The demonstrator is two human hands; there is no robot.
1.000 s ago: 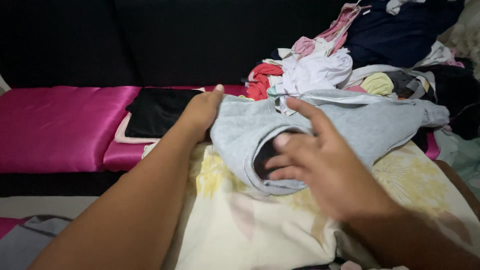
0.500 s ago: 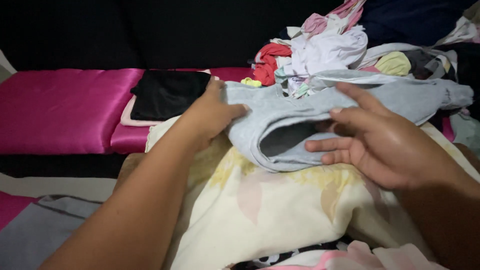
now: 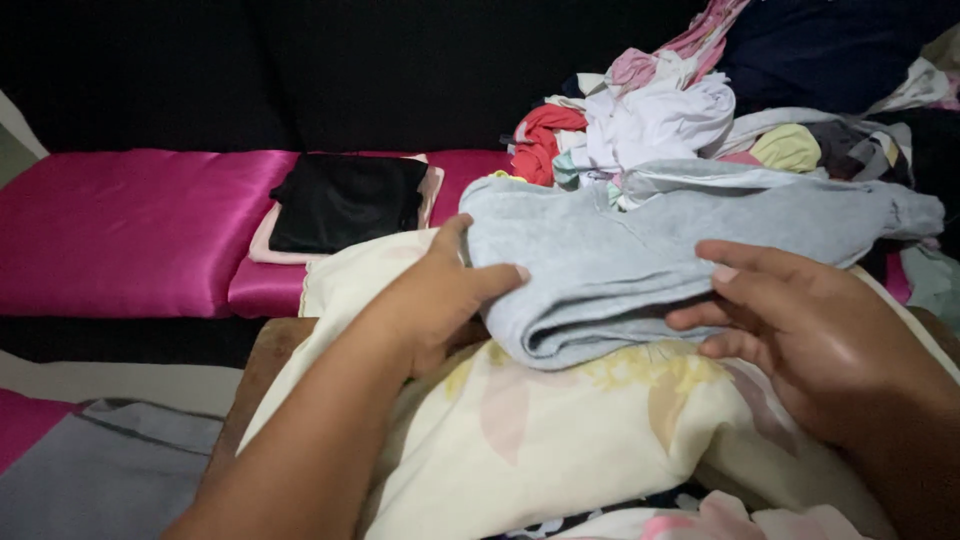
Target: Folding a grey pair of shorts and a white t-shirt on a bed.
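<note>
Both hands (image 3: 440, 300) pinching grey garment (image 3: 620, 255) (folded), laundry pile (image 3: 700, 110) behind

Clothes heap (image 3: 700, 120) crowds the right; pink cushion (image 3: 130, 230) lies open.

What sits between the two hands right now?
In the head view, a grey folded garment spans the gap: the left hand grips its left edge, the right hand its right, over a cream floral cloth.
</note>
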